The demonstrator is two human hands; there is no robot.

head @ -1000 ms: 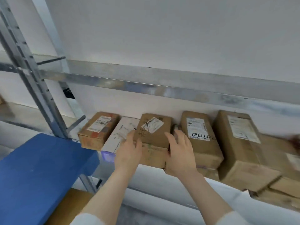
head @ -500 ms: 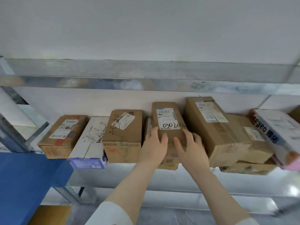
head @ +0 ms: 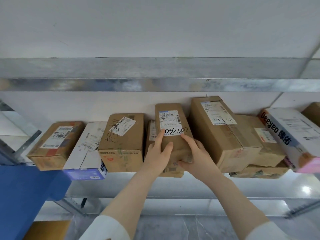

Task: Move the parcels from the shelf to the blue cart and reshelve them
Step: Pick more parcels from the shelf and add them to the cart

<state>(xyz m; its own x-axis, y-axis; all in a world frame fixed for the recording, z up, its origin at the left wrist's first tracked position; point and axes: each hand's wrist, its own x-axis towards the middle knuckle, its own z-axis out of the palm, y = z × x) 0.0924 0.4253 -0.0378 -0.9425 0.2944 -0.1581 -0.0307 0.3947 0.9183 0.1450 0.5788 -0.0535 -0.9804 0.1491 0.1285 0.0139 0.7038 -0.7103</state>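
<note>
Now, both your hands are on the narrow brown parcel (head: pixel 173 122) with "030202" written across its label. It lies on the shelf (head: pixel 131 186), stacked on a flatter box (head: pixel 173 173) that shows just under your palms. Your left hand (head: pixel 158 156) is curled round the parcel's near left corner, thumb on the top face and forefinger reaching up to the label's edge. Your right hand (head: pixel 195 156) wraps the near right corner, fingers bent over the top edge and thumb tucked against the front face. Neither hand is slack; each has a hold on the carton.

Expect plain corrugated card: stiff enough to take a squeeze at the corners, dry, and not slippery. From its slim shape it is probably light to moderate, but nothing shows what is inside, so treat the weight as unknown until it lifts. The long body runs away from your hands, so the far end will likely want to dip once it clears the box below. Get one hand further along the underside as it comes out.

Mind the neighbours. A tall carton (head: pixel 218 135) stands just beyond your right knuckles, touching or nearly touching the parcel. A smaller box (head: pixel 152 130) is tucked behind your left fingers, with the scribbled carton (head: pixel 123 144) just outside that. Draw straight toward yourself. The blue cart (head: pixel 26 196) is down and to the left of your left hand.
</note>
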